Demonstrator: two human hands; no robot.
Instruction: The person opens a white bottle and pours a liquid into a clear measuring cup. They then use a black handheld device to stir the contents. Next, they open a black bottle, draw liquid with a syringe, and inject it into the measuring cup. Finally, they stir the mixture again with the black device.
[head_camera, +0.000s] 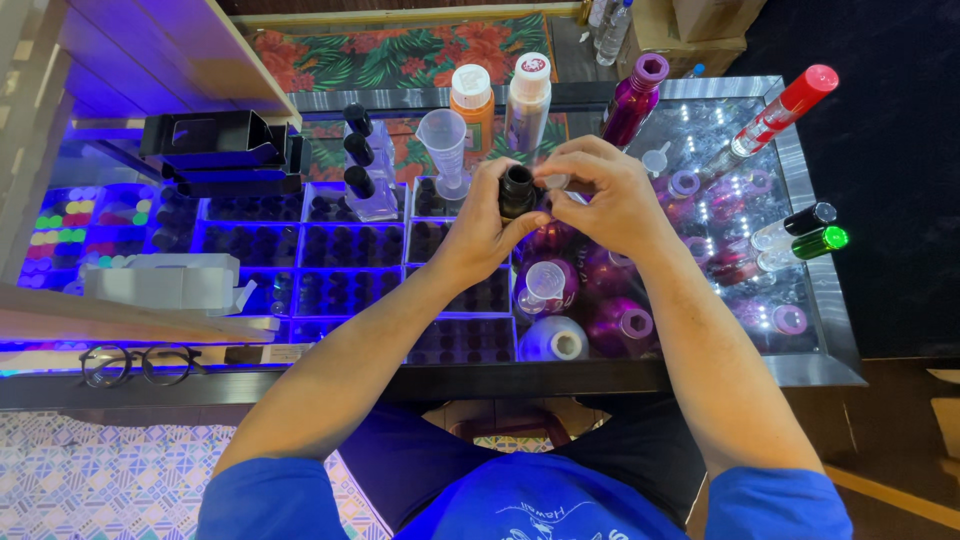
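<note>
- Black bottle (517, 190) is held above the glass tabletop (800, 330), just in front of the measuring cup (444, 140).
- Left hand (478, 225) is wrapped around the bottle body, wrist bent inward.
- Right hand (605, 195) is arched over, fingertips (548, 172) pinched at the bottle mouth.

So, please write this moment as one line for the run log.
left hand: holds small black bottle | right hand: fingers at bottle top | under hands: purple bottles on lit glass table | measuring cup behind
</note>
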